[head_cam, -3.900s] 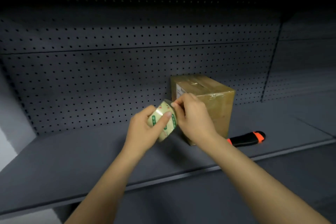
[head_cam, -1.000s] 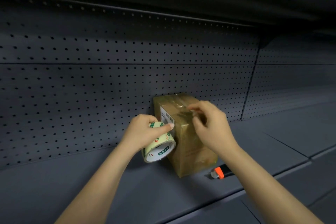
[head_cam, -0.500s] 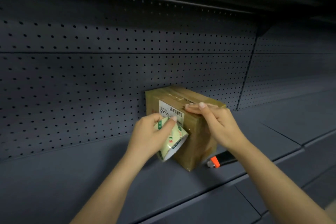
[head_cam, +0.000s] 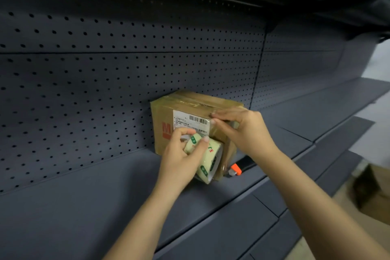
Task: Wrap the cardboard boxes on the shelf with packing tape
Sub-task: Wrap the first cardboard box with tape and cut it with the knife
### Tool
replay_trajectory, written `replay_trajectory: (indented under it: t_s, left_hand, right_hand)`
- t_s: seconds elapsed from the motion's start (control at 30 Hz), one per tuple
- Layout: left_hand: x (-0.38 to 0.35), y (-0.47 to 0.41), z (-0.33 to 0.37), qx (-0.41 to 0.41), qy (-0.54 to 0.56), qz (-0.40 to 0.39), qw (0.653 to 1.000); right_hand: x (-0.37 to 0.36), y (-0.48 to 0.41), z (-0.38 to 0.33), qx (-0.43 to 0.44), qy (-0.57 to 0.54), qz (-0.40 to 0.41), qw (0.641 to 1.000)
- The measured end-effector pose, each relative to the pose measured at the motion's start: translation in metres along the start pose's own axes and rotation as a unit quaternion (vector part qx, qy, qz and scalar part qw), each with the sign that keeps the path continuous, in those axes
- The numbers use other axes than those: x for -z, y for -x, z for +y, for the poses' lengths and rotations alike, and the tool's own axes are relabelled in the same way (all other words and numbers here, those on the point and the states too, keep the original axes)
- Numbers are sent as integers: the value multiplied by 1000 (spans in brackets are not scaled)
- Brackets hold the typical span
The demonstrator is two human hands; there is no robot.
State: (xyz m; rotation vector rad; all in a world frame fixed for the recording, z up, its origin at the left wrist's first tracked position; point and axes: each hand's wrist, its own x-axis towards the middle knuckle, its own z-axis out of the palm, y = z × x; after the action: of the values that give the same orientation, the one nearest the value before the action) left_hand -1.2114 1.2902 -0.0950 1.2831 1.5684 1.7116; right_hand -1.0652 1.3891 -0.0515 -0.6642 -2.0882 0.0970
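On the shelf (head_cam: 84, 196), just behind both hands, the box (head_cam: 181, 112) sat against the pegboard (head_cam: 84, 91).
The left hand (head_cam: 179, 160) gripped the tape (head_cam: 211, 154), fingers curled round the roll, holding it against the box's front just below the right hand (head_cam: 242, 131). That hand pinched the box's top front edge between thumb and forefinger, beside the label (head_cam: 187, 121). An orange-tipped knife (head_cam: 236, 169) lay on the shelf below the right wrist.

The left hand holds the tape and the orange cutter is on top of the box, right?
No. The head view shows the orange and black cutter on the grey shelf beside the brown cardboard box. The left hand holds the pale tape roll.
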Motion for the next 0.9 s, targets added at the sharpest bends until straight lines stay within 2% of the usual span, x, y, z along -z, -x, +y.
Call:
replay_trajectory:
  t_s: [0.3, 0.4, 0.67, 0.9]
  left_hand:
    - [-7, -3, -1, 18, 14, 10, 1000]
    - [-11, -3, -10, 35, -15, 3, 999]
    - [-12, -5, -18, 21, -17, -5, 1000]
    - [-14, -7, -12, 14, -59, 6, 998]
  right_hand:
    - [-5, 3, -6, -17, 12, 32, 999]
    - [-4, 2, -5, -14, 5, 35, 999]
    - [-10, 4, 0, -24, -30, 56, 998]
    - [-18, 10, 10, 24, -11, 84, 996]
